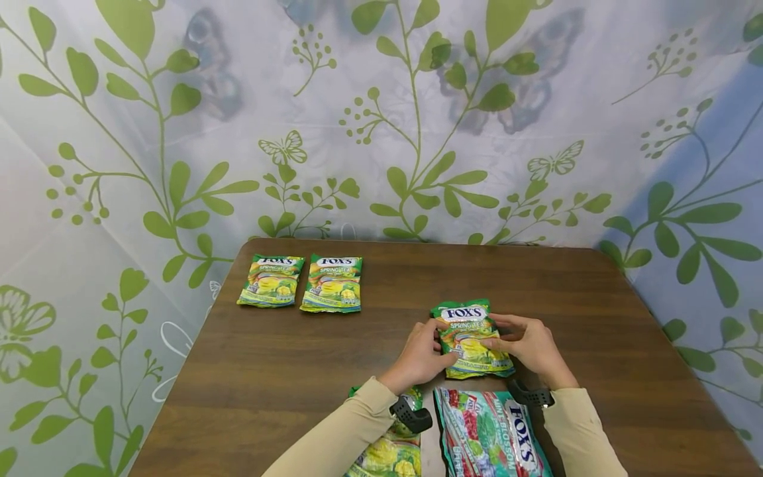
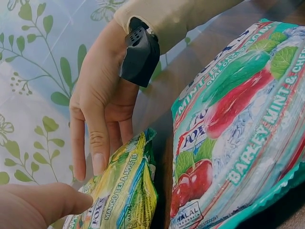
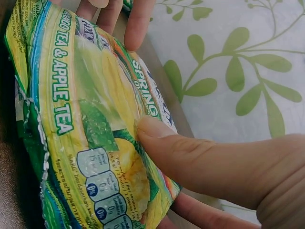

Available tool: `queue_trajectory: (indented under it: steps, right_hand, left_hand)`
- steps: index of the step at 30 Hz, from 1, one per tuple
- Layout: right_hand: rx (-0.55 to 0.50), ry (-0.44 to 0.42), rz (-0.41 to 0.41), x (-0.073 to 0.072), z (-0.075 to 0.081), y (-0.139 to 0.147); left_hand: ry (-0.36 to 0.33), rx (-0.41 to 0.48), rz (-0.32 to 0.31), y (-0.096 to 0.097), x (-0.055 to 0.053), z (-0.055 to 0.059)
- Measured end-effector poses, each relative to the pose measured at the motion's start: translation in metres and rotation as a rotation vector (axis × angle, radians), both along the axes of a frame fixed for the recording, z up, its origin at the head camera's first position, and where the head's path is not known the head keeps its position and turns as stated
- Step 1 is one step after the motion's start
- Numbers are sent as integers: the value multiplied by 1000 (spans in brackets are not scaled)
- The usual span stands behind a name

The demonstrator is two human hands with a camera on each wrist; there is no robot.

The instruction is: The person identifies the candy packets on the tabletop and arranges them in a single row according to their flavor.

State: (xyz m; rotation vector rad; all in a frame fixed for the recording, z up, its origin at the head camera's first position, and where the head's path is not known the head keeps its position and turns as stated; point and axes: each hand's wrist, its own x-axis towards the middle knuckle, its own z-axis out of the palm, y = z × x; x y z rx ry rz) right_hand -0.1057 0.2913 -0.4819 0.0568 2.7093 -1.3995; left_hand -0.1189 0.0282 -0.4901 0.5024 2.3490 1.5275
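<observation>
A green and yellow Fox's Spring Tea candy bag (image 1: pixel 467 341) lies face up between both hands, right of the table's middle. My left hand (image 1: pixel 422 358) holds its left edge, the thumb near the lower front. On the right side, my right hand (image 1: pixel 530 348) pinches the bag, its thumb (image 3: pixel 186 157) on the printed front and other fingers by the edge and underside. The right wrist view shows the bag's crinkled wrapper (image 3: pixel 95 105) up close. In the left wrist view, the left thumb (image 2: pixel 43 202) reaches toward the same bag (image 2: pixel 124 186).
Two matching Spring Tea bags, one (image 1: pixel 272 281) left of the other (image 1: pixel 332 285), lie at the table's back left. Nearer me are a larger teal Fox's bag (image 1: pixel 491 430) and another yellow-green bag (image 1: pixel 390 457), partly under the left forearm. A patterned curtain (image 1: pixel 381 132) hangs behind the table.
</observation>
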Motion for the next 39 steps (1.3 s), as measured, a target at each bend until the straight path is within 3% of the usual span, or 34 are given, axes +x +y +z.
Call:
queue_trajectory:
  steps: [18, 39]
  right_hand:
    - [-38, -43, 13, 2, -3, 0]
    - [-24, -15, 19, 3, -6, -3]
  left_hand:
    - [33, -1, -27, 3, -3, -7]
    - [47, 13, -10, 2, -7, -10]
